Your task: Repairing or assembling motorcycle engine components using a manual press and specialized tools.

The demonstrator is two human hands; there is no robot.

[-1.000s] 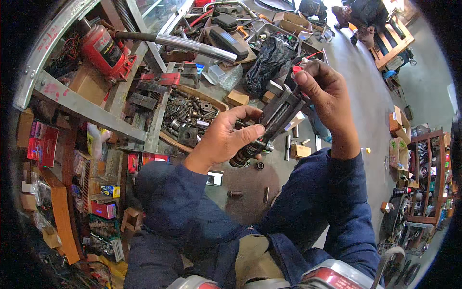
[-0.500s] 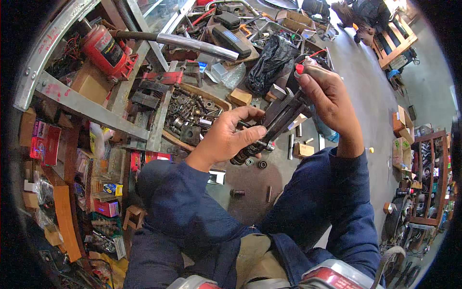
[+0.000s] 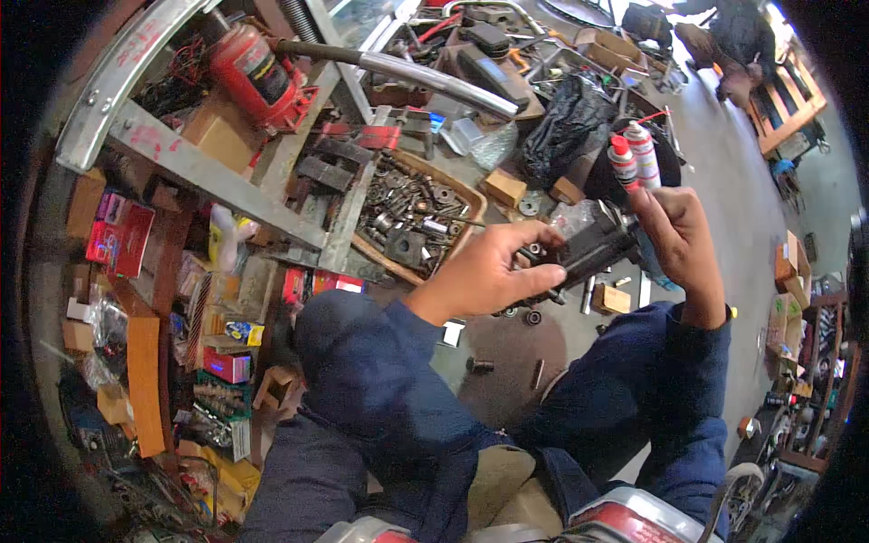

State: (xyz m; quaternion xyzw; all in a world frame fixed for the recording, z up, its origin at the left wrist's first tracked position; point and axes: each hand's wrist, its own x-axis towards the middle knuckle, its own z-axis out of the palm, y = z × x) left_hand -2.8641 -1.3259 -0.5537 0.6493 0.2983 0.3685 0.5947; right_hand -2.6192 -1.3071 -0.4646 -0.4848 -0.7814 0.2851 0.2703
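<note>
In front of me, my left hand (image 3: 493, 273) grips a long dark metal part (image 3: 593, 249) from the near left, thumb on top and fingers curled behind it. The part tilts up to the right; its lower end is partly covered by this hand. My right hand (image 3: 674, 240) is closed beside the part's upper end, thumb bent against the fingers; what they pinch is hidden. Just beyond the right hand stand a red-capped spray can (image 3: 624, 165) and a white spray can (image 3: 643, 149). Small metal rings (image 3: 532, 318) lie on the floor below the part.
A wooden tray (image 3: 478, 206) of loose metal parts lies left of the work. Further left, a grey metal frame (image 3: 213, 185) carries a red bottle jack (image 3: 258, 77). A black plastic bag (image 3: 570, 122), a small cardboard box (image 3: 612, 300) and a bolt-like piece (image 3: 480, 366) lie around.
The view has shifted, so the surroundings sit further right and lower. The dark part has turned, showing a broader face. My right hand has come down beside its end, uncovering the spray cans.
</note>
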